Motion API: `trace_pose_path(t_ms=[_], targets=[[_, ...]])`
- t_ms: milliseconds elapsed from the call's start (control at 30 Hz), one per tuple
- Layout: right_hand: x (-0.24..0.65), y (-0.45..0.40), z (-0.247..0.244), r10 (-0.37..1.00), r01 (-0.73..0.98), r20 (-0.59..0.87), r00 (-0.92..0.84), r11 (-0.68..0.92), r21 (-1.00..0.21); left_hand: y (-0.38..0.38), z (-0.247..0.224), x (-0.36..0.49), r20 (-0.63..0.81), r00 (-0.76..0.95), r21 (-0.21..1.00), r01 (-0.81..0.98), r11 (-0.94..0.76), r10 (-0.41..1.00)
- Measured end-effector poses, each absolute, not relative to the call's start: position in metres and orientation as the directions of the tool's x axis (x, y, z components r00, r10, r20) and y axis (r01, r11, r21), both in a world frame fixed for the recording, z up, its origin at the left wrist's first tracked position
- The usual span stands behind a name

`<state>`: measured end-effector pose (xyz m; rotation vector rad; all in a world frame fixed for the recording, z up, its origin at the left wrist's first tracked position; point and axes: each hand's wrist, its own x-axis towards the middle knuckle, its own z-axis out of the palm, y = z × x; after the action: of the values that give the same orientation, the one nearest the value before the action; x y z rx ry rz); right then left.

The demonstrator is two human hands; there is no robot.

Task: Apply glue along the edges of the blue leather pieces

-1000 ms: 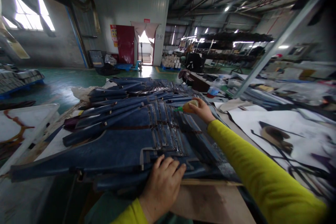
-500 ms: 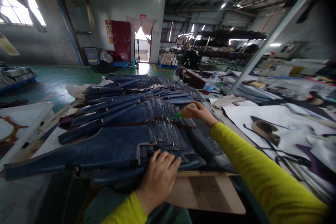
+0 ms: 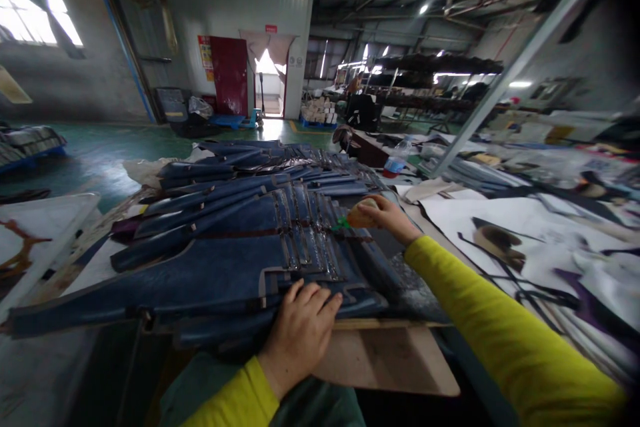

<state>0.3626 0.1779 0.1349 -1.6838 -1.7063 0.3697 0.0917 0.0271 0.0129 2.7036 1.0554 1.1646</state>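
Note:
Dark blue leather pieces with grey edges lie overlapped in rows, with shiny wet-looking strips down their right ends. My left hand rests palm down on the near edge of the pieces, fingers stretched out. Farther off, my right hand is wrapped round a yellowish-brown squeeze bottle. Its green tip points left, over the right ends of the strips; whether it touches the leather I cannot tell.
A wooden board juts out below the leather. A clear plastic bottle with red liquid stands behind on the right. White sheets and scraps cover the right side. At left is a white-rimmed tray. A metal post slants up on the right.
My right hand and the squeeze bottle have shifted slightly right along the strips. The left hand stays flat on the leather. The whole view has moved a little.

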Motion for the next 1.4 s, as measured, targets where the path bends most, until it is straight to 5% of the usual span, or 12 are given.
trace_pose_path(t_ms=[700, 967, 1133, 1400], targets=[[0.365, 0.168, 0.123, 0.946, 0.728, 0.307, 0.102, 0.139, -0.671, 0.026, 0.015, 0.092, 0.646, 0.486, 0.293, 0.553, -0.78, 0.588], [0.362, 0.142, 0.129, 0.986, 0.7, 0.141, 0.092, 0.036, -0.713, 0.026, 0.015, 0.091, 0.642, 0.491, 0.289, 0.557, -0.779, 0.589], [0.361, 0.14, 0.126, 0.968, 0.69, 0.227, 0.103, 0.095, -0.717, 0.025, 0.015, 0.091, 0.643, 0.49, 0.291, 0.554, -0.78, 0.588], [0.363, 0.11, 0.128, 0.989, 0.746, 0.141, 0.035, 0.068, -0.662, 0.025, 0.015, 0.091, 0.644, 0.49, 0.295, 0.55, -0.781, 0.588]])
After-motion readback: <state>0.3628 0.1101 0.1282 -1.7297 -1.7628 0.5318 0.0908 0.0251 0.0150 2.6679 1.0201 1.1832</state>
